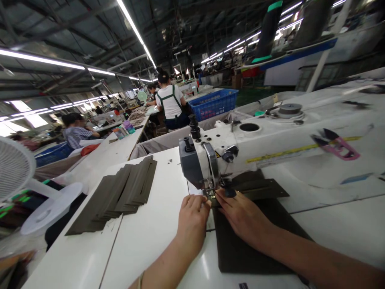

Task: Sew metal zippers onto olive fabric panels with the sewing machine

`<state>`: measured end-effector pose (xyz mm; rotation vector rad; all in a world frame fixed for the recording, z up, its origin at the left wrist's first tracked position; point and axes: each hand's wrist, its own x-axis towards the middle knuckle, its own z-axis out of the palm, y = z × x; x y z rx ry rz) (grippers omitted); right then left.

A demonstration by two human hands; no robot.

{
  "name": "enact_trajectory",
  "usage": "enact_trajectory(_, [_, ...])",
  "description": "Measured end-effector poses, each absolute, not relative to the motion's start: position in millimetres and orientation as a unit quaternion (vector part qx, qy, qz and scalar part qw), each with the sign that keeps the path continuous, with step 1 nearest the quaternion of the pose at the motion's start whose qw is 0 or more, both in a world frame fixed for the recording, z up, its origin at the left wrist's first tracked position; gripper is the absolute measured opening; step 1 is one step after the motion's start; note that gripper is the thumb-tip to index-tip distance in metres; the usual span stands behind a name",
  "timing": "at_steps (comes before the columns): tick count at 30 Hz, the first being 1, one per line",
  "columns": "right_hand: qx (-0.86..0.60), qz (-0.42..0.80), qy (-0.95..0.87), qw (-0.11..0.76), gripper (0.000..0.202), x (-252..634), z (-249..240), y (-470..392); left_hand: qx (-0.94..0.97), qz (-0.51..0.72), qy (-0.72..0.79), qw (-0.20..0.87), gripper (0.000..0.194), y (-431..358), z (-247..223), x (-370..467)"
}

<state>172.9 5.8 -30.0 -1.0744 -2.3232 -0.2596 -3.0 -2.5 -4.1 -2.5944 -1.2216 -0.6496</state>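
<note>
A white and grey sewing machine [197, 162] stands before me, its presser foot down by my fingers. With fingers curled together, my left hand [194, 218] pinches the edge of a small dark piece at the left of the foot. Just right of the foot, my right hand [242, 216] lies with fingers stretched out, pressing on the work. Beneath that hand and forearm a large dark grey-brown panel [240, 255] hangs toward me over the white table [153, 245]. Behind it, more dark flat pieces [266, 190] lie under the machine arm. The needle point is hidden.
A fanned stack of dark panels [120, 192] lies on the left. Pink-handled snips [339, 146] and a yellow measuring tape [288, 152] are on the machine. A white fan [51, 206] stands at far left. Beyond are a blue crate [213, 105] and seated people [170, 98].
</note>
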Motion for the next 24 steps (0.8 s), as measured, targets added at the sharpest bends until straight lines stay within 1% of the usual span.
enact_trajectory(3, [-0.399, -0.068, -0.876, 0.263, 0.03, 174.4, -30.9, 8.7, -0.874, -0.234, -0.407, 0.128, 0.019, -0.1, -9.1, -3.4])
enact_trajectory(7, [-0.402, -0.029, -0.885, 0.232, 0.029, 177.0, -19.2, 12.4, -0.889, -0.218, -0.38, 0.134, 0.024, 4.3, -10.7, -2.1])
enact_trajectory(11, [-0.407, -0.022, -0.887, 0.216, 0.027, 178.6, -12.7, 15.7, -0.894, -0.214, -0.359, 0.16, 0.027, 6.3, -9.0, -0.3])
enact_trajectory(14, [-0.405, -0.032, -0.887, 0.222, 0.028, 179.0, -14.2, 16.0, -0.894, -0.212, -0.357, 0.168, 0.026, 6.1, -7.9, 0.5])
enact_trajectory(17, [-0.394, -0.055, -0.887, 0.233, 0.03, 179.7, -17.3, 15.3, -0.895, -0.214, -0.36, 0.154, 0.024, 5.2, -6.6, 1.5])
enact_trajectory(21, [-0.382, -0.083, -0.881, 0.266, 0.033, 180.5, -20.6, 16.7, -0.894, -0.215, -0.371, 0.132, 0.023, 5.7, -5.6, 3.8])
enact_trajectory(24, [-0.372, -0.078, -0.88, 0.284, 0.032, 180.2, -21.9, 19.9, -0.891, -0.214, -0.379, 0.131, 0.022, 7.3, -6.3, 5.4])
